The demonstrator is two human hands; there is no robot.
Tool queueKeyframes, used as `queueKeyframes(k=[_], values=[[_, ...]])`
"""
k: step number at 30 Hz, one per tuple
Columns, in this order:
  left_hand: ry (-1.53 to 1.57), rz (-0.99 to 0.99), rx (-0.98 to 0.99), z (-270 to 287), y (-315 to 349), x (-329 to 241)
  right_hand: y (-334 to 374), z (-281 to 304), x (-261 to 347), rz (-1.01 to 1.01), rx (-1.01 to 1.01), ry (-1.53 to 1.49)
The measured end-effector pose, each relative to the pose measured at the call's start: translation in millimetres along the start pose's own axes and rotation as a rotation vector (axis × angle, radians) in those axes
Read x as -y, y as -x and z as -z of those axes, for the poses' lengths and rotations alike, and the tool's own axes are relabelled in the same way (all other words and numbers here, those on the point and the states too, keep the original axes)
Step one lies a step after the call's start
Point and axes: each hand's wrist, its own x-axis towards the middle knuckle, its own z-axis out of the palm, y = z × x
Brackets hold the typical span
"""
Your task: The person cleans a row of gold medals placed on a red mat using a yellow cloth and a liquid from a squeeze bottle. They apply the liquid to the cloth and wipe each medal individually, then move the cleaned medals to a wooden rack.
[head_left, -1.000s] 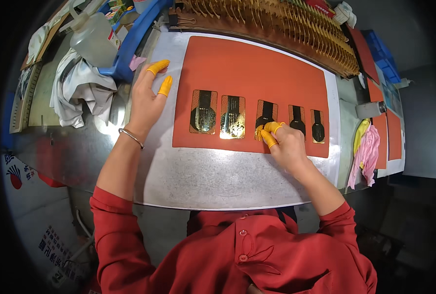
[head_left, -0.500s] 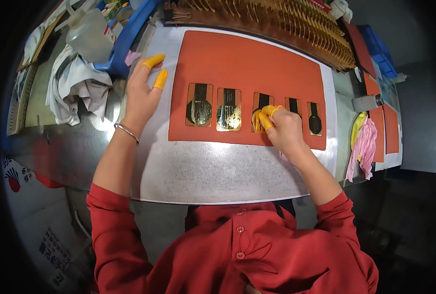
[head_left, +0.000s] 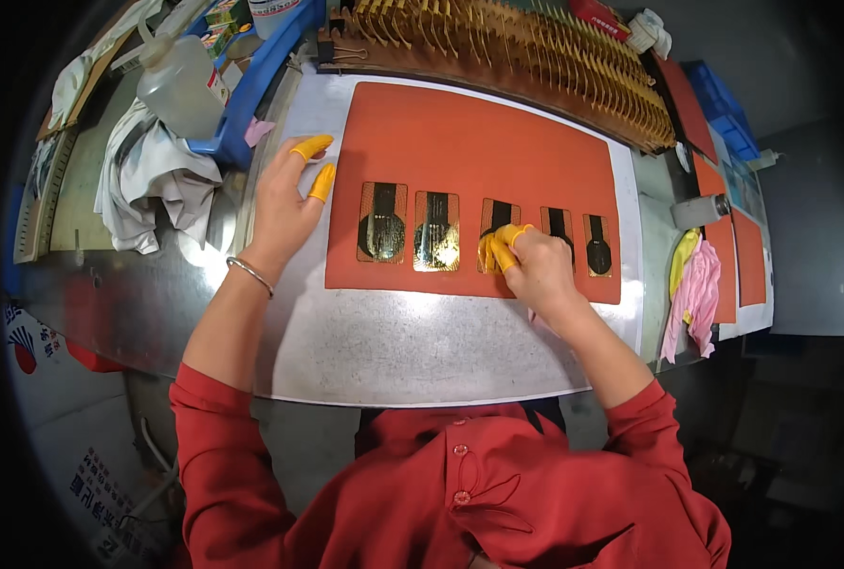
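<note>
**Pressing on the middle gold piece of a row of five**

Resting on an orange mat, five small gold-and-black flat pieces are laid in a row along the mat's near edge. The third piece, in the middle of the row, is touched by the right hand; its yellow-capped fingertips are bunched on the lower part of that piece, pressing or pinching it, and whether it is actually lifted cannot be told. The lower half of the piece is hidden by those fingers.

The left hand is laid flat at the mat's left edge, on the white sheet under the mat, with fingers spread and nothing held; two of its fingers wear yellow caps. A thin bracelet is seen on its wrist.

The leftmost piece and the second piece lie uncovered between the two hands. The fourth piece is just beside the right hand's knuckles, and the fifth piece lies near the mat's right edge.

Along the far edge of the table a long rack of upright gold plates is set. At the far left corner a plastic squeeze bottle, a blue tray and a crumpled white cloth are gathered. Pink and yellow cloths hang at the right edge.
</note>
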Motion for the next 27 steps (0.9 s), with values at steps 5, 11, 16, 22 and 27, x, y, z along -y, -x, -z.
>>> queueKeyframes(k=[5,11,16,22,27], values=[[0.009,0.008,-0.008,-1,2,-1,12,-1,6,-0.021,0.022,0.010],[-0.014,-0.024,-0.009,1,-1,0,-4,1,-1,0.062,-0.059,0.026],[0.001,-0.009,-0.010,0,0,0,0,-4,-4,-0.007,0.002,0.033],[0.029,0.020,-0.003,4,5,-3,9,-4,-2,0.029,0.063,0.051],[0.002,-0.011,0.003,0,0,-3,-10,-5,-15,0.035,-0.034,0.031]])
